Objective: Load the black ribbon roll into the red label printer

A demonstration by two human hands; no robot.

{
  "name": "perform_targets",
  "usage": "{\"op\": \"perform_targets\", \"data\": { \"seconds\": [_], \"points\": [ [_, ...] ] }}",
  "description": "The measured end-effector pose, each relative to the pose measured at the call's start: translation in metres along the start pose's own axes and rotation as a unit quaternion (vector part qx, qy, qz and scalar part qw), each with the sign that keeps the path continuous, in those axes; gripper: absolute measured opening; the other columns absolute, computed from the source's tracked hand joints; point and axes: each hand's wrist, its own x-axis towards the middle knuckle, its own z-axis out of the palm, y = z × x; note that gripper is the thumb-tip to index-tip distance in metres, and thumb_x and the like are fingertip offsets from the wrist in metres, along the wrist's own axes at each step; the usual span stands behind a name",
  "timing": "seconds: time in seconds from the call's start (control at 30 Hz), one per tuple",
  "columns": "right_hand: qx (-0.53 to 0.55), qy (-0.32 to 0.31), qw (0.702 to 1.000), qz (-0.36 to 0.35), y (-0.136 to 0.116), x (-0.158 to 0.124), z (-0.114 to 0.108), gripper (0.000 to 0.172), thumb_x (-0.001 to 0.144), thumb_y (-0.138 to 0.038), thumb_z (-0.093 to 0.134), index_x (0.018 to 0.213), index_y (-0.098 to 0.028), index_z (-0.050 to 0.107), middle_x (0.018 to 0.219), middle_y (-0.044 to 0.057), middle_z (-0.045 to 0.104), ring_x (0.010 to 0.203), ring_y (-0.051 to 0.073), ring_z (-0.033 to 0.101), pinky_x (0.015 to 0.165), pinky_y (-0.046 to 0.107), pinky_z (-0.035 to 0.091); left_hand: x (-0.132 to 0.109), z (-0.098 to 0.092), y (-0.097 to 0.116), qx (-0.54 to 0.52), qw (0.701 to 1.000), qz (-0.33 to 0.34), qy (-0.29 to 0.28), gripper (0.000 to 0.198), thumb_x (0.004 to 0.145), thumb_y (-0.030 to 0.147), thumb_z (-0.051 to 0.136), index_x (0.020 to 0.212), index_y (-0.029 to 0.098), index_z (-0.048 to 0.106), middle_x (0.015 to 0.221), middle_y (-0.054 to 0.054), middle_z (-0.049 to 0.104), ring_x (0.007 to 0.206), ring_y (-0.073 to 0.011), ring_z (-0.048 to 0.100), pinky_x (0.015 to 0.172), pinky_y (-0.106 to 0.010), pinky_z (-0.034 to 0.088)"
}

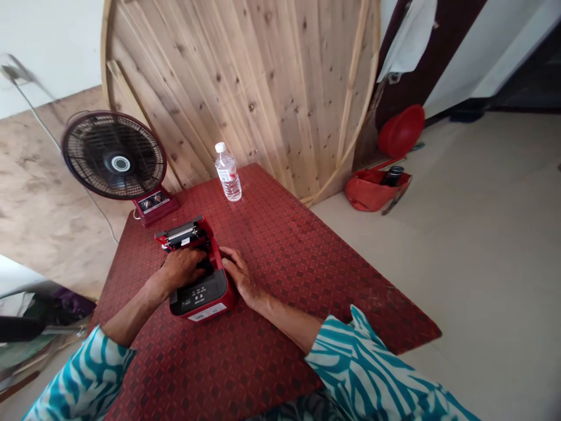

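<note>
A red and black label printer (199, 296) sits on the table with its lid (182, 229) raised at the back. My left hand (184, 266) reaches down into the printer's inner bay, and its fingertips are partly hidden there. Whether those fingers grasp anything I cannot tell. Against the printer's right wall lies my right hand (242, 278), its fingers stretched along the side and the thumb near the rim. Small buttons and a white label show on the printer's front part.
A red patterned cloth covers the table (280, 339). Behind the printer stand a fan (118, 161) and an upright water bottle (228, 178). A large round wooden board (263, 88) leans at the back. On the floor at right are a red bag (368, 196) and a red basin (401, 131).
</note>
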Motion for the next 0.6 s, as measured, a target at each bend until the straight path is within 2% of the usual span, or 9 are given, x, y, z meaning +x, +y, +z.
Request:
{"op": "perform_targets", "data": {
  "seconds": [0.2,0.3,0.37,0.47,0.6],
  "points": [
    [0.011,-0.001,1.0,0.005,-0.001,-0.001,0.0,0.034,0.087,-0.042,0.052,0.117,-0.029,0.062,0.123,0.004,0.059,0.122,0.022,0.052,0.11,0.041,0.035,-0.023,-0.017,-0.002,-0.02,0.999,0.002,0.025,0.027,0.084,0.027,0.057,0.107,0.021,0.069,0.101,-0.008,0.074,0.091,-0.0257,0.069,0.074,-0.032,0.048],
    [0.018,0.001,1.0,0.014,0.0,-0.002,0.0,0.034,0.088,-0.041,0.052,0.118,-0.03,0.061,0.124,0.003,0.059,0.122,0.022,0.052,0.109,0.041,0.035,-0.047,-0.029,-0.012,-0.087,0.993,0.039,0.074,0.03,0.082,0.03,0.056,0.108,0.023,0.07,0.096,-0.005,0.074,0.082,-0.0216,0.067,0.07,-0.029,0.046],
    [0.022,0.0,1.0,0.019,0.003,-0.002,0.0,0.034,0.088,-0.042,0.052,0.119,-0.03,0.061,0.126,0.003,0.059,0.123,0.022,0.052,0.11,0.041,0.035,-0.066,-0.034,-0.027,-0.156,0.98,0.029,0.122,0.036,0.082,0.036,0.054,0.114,0.025,0.068,0.089,-0.002,0.074,0.072,-0.0185,0.065,0.064,-0.027,0.046],
    [0.021,0.008,1.0,0.02,0.007,-0.002,0.0,0.035,0.088,-0.043,0.053,0.119,-0.03,0.062,0.127,0.003,0.06,0.124,0.022,0.051,0.111,0.041,0.034,-0.092,-0.036,-0.062,-0.234,0.952,-0.055,0.188,0.048,0.078,0.046,0.055,0.119,0.024,0.065,0.073,0.0,0.073,0.059,-0.0185,0.061,0.057,-0.027,0.046],
    [0.027,0.008,0.999,0.035,0.005,-0.004,0.0,0.036,0.088,-0.045,0.053,0.12,-0.029,0.061,0.129,0.003,0.06,0.125,0.023,0.051,0.111,0.042,0.033,-0.1,-0.025,-0.113,-0.282,0.898,-0.168,0.293,0.045,0.067,0.049,0.062,0.103,0.023,0.067,0.078,-0.002,0.075,0.067,-0.0232,0.066,0.062,-0.031,0.05]
  ]
}}
